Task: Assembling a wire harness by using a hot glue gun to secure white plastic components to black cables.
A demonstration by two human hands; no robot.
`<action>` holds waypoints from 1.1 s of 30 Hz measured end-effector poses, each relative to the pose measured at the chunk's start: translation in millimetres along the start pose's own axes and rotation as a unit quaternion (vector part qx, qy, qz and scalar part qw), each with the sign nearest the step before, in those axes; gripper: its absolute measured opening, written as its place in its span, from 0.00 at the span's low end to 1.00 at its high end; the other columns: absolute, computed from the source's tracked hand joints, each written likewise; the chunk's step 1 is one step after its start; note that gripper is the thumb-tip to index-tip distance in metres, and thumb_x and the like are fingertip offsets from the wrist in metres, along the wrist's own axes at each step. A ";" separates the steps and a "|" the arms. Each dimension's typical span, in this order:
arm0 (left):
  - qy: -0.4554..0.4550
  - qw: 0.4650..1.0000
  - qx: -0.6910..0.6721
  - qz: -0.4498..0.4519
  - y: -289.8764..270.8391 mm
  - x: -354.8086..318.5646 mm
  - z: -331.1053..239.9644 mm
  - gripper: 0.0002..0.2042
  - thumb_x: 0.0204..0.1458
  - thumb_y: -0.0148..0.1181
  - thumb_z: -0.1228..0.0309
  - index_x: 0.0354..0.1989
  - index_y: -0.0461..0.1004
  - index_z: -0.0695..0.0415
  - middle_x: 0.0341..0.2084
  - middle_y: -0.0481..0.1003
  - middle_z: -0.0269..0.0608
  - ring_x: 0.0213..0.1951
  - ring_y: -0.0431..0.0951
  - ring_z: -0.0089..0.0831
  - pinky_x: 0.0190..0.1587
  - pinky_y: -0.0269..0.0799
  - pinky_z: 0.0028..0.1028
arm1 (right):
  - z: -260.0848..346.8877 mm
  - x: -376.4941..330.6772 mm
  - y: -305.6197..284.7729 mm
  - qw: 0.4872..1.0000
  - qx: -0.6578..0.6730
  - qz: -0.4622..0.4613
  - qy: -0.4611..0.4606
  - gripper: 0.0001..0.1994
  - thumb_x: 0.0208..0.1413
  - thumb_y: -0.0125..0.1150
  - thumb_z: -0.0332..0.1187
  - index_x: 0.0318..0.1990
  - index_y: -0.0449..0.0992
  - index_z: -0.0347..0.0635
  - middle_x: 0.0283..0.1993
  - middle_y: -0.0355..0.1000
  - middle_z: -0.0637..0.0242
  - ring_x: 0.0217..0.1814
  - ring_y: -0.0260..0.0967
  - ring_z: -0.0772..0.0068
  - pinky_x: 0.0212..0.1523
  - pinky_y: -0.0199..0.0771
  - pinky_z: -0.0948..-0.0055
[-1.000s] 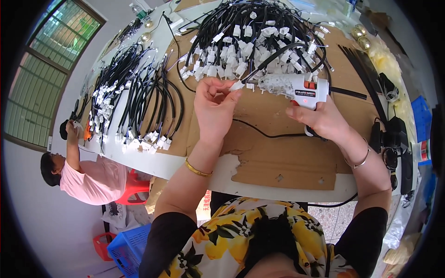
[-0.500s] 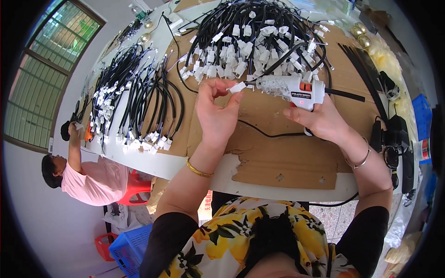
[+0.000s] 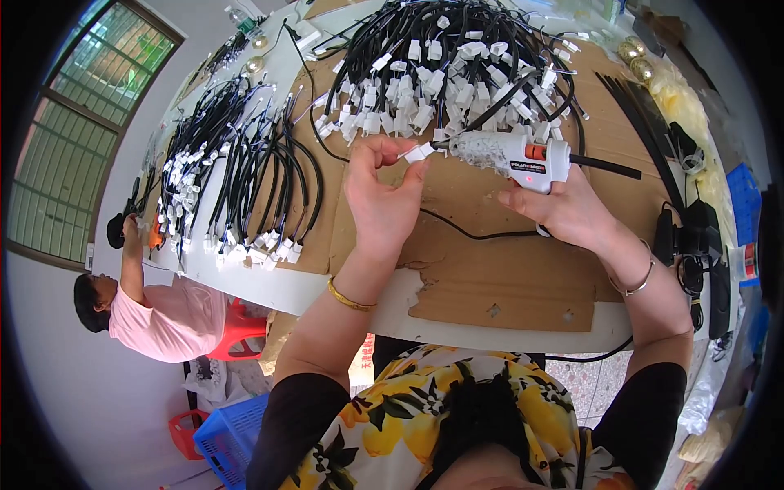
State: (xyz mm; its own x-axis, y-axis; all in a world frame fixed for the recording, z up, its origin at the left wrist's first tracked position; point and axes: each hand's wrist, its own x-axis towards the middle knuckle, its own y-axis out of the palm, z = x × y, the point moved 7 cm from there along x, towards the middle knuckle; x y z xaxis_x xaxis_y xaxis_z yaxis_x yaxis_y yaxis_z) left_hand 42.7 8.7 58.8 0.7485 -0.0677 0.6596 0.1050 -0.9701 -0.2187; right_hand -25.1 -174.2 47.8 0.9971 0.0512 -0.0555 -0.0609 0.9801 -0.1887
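My left hand pinches a small white plastic connector between thumb and fingers. In my right hand is a white glue gun, gripped by its handle, with a black glue stick poking out of its back end. The gun's nozzle points left and meets or nearly meets the connector; I cannot tell whether they touch. A small red light glows on the gun. Just beyond both hands lies a large heap of black cables with white connectors on their ends.
Brown cardboard covers the white table. More bundled cables lie at the left. Loose black sticks and a black power adapter are at the right. A co-worker in a pink top sits at the far left; a blue crate stands below.
The glue gun has shifted very slightly left, its nozzle nearer to the connector, which has tilted a little in my left fingers. Both arms are otherwise almost still.
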 end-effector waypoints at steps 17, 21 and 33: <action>0.067 0.996 0.057 0.029 2.1 -2.4 -6.9 0.18 0.34 0.62 0.85 0.32 0.61 0.58 0.29 0.72 0.38 0.31 0.66 0.21 0.37 0.63 0.21 | -0.2 -0.3 -1.7 1.000 0.005 -0.005 0.009 0.13 0.44 0.60 0.25 0.38 0.66 0.37 0.30 0.65 0.74 0.31 0.61 0.87 0.31 0.64 0.83; 0.053 0.997 0.051 0.024 0.7 -1.4 -3.9 0.18 0.34 0.62 0.85 0.31 0.61 0.58 0.29 0.72 0.37 0.31 0.66 0.21 0.37 0.63 0.21 | -2.4 0.3 -0.7 1.000 0.000 0.003 0.030 0.13 0.44 0.60 0.26 0.38 0.66 0.37 0.30 0.65 0.75 0.30 0.61 0.87 0.30 0.64 0.84; -0.094 0.985 -0.139 0.043 5.4 -2.0 16.9 0.16 0.38 0.59 0.86 0.32 0.60 0.58 0.29 0.73 0.41 0.29 0.69 0.21 0.34 0.65 0.19 | -1.0 0.0 -0.1 0.999 0.033 -0.002 0.012 0.12 0.43 0.61 0.26 0.35 0.66 0.37 0.27 0.64 0.76 0.29 0.59 0.88 0.28 0.63 0.84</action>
State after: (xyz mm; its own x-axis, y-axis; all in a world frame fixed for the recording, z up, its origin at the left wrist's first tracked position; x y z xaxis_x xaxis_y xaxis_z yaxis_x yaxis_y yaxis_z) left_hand 52.8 7.6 44.1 0.8579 -0.1336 0.4961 -0.1276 -0.9908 -0.0461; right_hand -25.2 -174.5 46.8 0.9960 0.0429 -0.0778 -0.0523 0.9910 -0.1231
